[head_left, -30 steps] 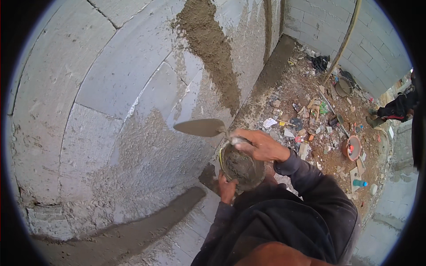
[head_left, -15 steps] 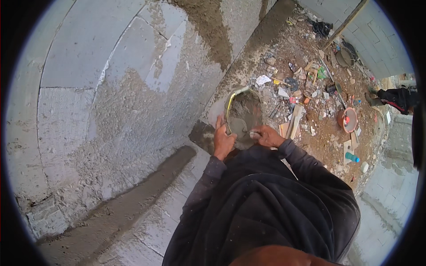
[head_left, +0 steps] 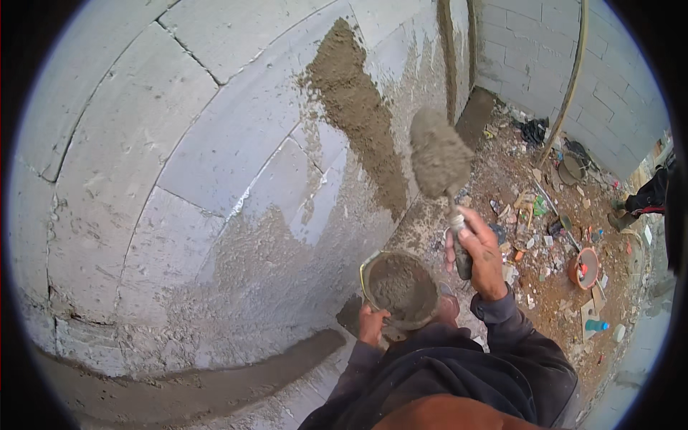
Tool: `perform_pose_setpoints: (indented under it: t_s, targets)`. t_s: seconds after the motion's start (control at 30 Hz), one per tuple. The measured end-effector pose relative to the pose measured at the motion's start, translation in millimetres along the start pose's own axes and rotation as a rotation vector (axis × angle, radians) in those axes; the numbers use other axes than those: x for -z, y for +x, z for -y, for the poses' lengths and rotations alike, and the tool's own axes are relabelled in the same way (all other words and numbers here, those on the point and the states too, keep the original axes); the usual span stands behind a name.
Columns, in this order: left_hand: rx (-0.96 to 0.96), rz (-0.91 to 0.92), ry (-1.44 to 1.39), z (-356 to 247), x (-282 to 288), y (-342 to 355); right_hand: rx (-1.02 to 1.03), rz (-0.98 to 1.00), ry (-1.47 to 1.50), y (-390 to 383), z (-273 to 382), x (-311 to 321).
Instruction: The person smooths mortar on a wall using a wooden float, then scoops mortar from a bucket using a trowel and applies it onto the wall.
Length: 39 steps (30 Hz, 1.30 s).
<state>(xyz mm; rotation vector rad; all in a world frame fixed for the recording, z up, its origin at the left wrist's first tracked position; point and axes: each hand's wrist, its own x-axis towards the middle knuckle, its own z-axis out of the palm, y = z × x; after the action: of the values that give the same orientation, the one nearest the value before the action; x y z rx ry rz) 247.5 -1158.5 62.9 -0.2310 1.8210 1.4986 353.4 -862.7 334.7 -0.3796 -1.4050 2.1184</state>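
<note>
My right hand (head_left: 481,252) is closed round the handle of a trowel (head_left: 462,247), raised in front of the wall. A thick heap of wet grey mortar (head_left: 438,152) covers its blade. Lower and to the left, my left hand (head_left: 372,324) grips the rim of a bucket (head_left: 364,279) with a yellowish handle along its edge. Grey mortar (head_left: 401,287) fills much of the bucket. On the block wall (head_left: 215,165) to the left, a rough vertical band of fresh mortar (head_left: 358,115) sticks out, and thinner smears lie below it.
Rubble and litter (head_left: 530,215) cover the ground at right, with an orange bucket (head_left: 584,266) and a blue-green bottle (head_left: 596,325). A wooden pole (head_left: 570,86) leans by the far wall. Another person's leg (head_left: 638,204) shows at the right edge. A mortar-covered ledge (head_left: 215,387) runs lower left.
My right hand has come up out of the bucket, lifting the trowel loaded with mortar. My left hand stays on the bucket rim. The view has shifted, showing more of the wall.
</note>
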Motion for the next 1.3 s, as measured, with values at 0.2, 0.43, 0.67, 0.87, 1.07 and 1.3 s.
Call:
perform_pose_setpoints:
  t_s: [0.2,0.43,0.67,0.87,1.07,1.3]
  targets:
    - [-0.337,0.004,-0.008,24.2,-0.3,-5.1,0.898,-0.389,-0.070,136.1,54.2,-82.1]
    - [-0.394,-0.028,0.238,43.7,1.0,-11.8,0.852,-0.532,-0.565,285.6,-15.6,-173.5]
    - [-0.363,-0.095,0.029,-1.1,-4.6,-26.0,0.352,0.530,-0.476,58.8,-20.6,-149.6]
    - [-0.317,-0.049,0.068,-15.9,-8.9,-19.1,-0.192,0.968,-1.299,38.8,-67.4,29.1]
    - [-0.531,0.119,0.521,-56.1,-49.0,-31.1,0.111,0.645,-1.834,-62.4,-269.7,78.5]
    - [-0.502,0.104,0.587,-65.3,-77.6,-37.8,0.041,0.390,-1.744,-28.3,-212.2,109.8]
